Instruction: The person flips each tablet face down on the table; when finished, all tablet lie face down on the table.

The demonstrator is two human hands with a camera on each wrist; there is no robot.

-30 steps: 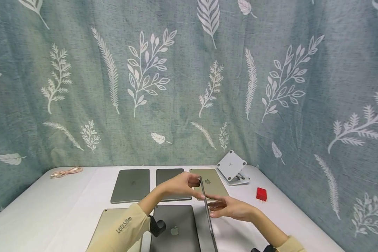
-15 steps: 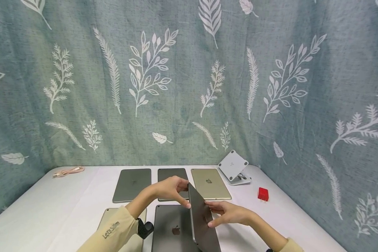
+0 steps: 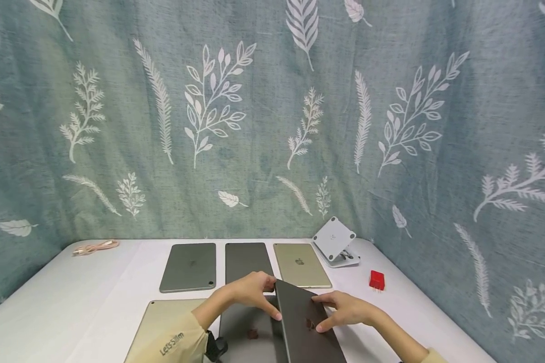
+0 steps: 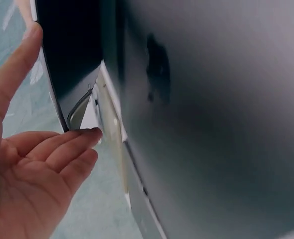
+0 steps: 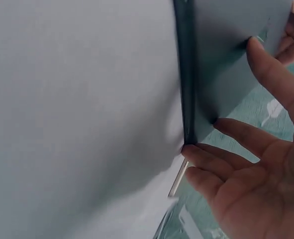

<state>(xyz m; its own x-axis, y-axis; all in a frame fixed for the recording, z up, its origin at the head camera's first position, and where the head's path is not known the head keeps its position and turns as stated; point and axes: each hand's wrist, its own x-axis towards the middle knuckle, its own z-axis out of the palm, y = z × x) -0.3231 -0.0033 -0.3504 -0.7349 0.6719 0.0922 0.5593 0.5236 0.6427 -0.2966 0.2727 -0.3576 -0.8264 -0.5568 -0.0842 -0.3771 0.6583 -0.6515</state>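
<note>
A dark grey tablet (image 3: pixel 305 305) with an apple logo on its back is tilted, right side lower, beside a flat grey tablet (image 3: pixel 236 322). My left hand (image 3: pixel 253 293) holds its far left corner, thumb on the left edge. The left wrist view shows its black glass (image 4: pixel 69 45) facing the flat tablet's back (image 4: pixel 211 124). On the other side is my right hand (image 3: pixel 345 308), thumb on the back and fingers at the far right corner. In the right wrist view its fingertips (image 5: pixel 189 151) meet the tablet's corner, close over the white tabletop (image 5: pixel 77 99).
Behind lie a green-grey tablet (image 3: pixel 189 267), a dark tablet (image 3: pixel 247 259) and a gold tablet (image 3: pixel 304 269). Another gold tablet (image 3: pixel 163 322) is partly under the left sleeve. A white folding stand (image 3: pixel 333 239), a red charger plug (image 3: pixel 377 280) and a pink cable (image 3: pixel 95 247) are farther out.
The held tablet has turned from nearly edge-on to tilted, its back now facing up and right. Both hands have come nearer and lower with it, the right hand also shifting right.
</note>
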